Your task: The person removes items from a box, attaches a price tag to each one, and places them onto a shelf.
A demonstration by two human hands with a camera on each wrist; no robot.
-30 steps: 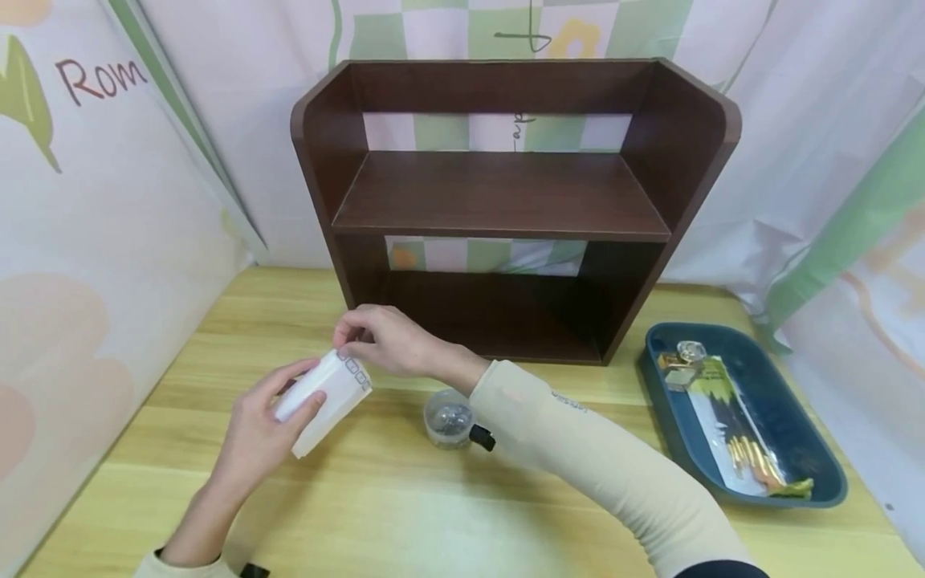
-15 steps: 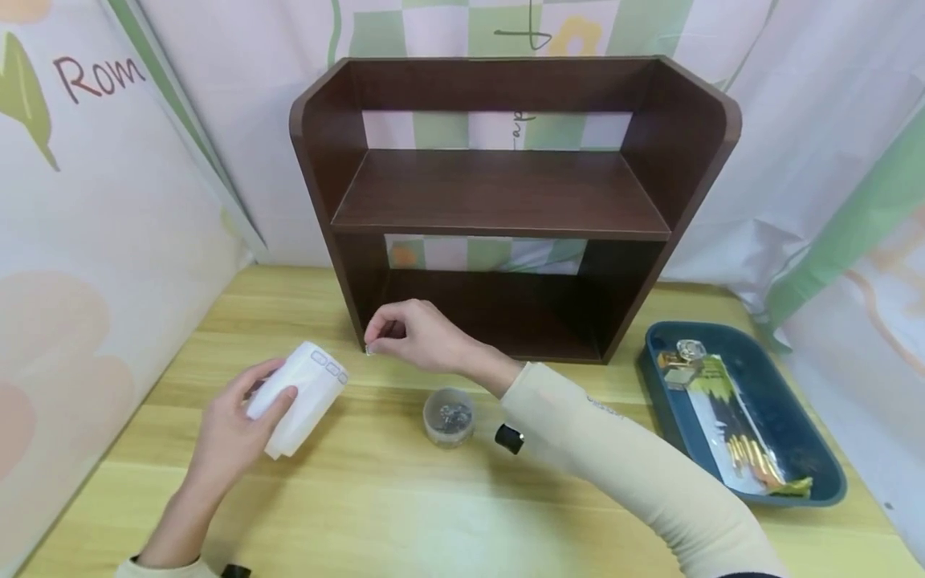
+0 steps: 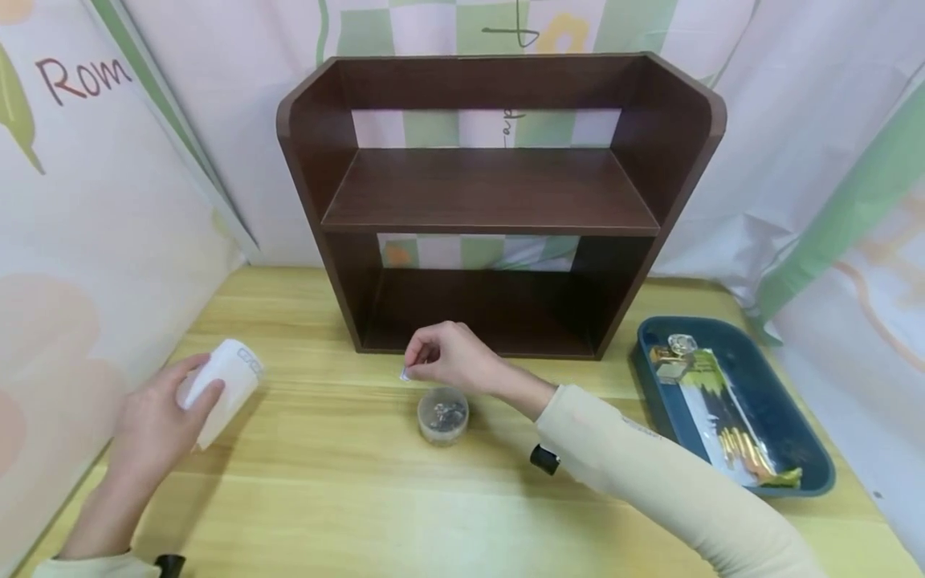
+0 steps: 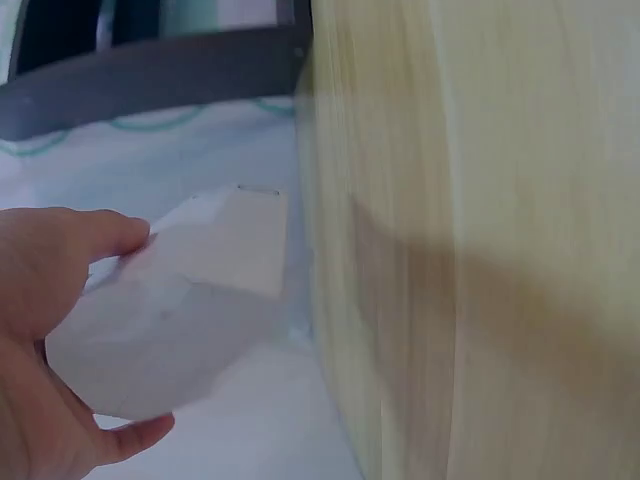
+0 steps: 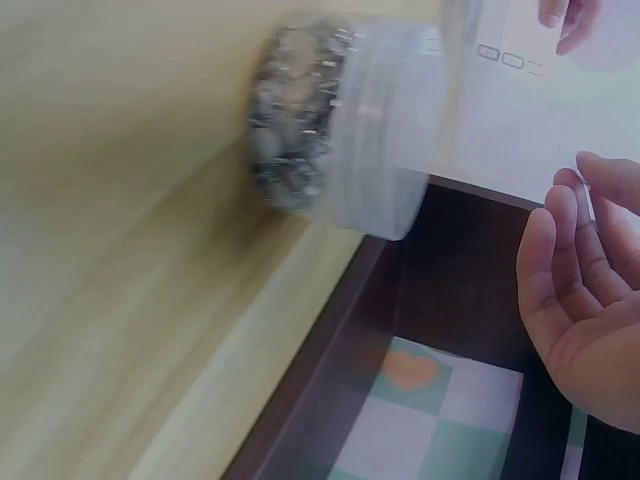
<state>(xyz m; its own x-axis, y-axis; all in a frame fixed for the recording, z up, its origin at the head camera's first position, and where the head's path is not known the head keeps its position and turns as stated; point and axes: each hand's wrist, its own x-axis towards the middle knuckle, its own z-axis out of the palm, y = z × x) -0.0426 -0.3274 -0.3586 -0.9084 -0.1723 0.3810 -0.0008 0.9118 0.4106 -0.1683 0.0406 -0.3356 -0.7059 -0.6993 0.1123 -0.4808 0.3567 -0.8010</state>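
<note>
My left hand (image 3: 155, 417) grips a folded white paper (image 3: 230, 384) at the left, thumb on one side and fingers on the other. The paper is held above the table and has small outlined boxes printed along its top edge. Between thumb and fingertips, my right hand (image 3: 458, 357) pinches a small, thin, pale piece (image 3: 405, 374), too small to name. Just below that hand, a clear round tub (image 3: 443, 415) stands on the table. In the right wrist view, the tub (image 5: 390, 130) shows many small metallic bits inside.
Behind the hands stands a dark brown two-tier shelf (image 3: 491, 193). At the right is a blue-green tray (image 3: 776, 393) with a perfume bottle (image 3: 672, 361) and a packet of brushes (image 3: 726, 425). Printed cloth (image 3: 65, 241) hangs around the wooden table (image 3: 347, 498).
My right hand has come away from the paper with the small piece and moved right, to just above the tub. My left hand has drawn the paper left.
</note>
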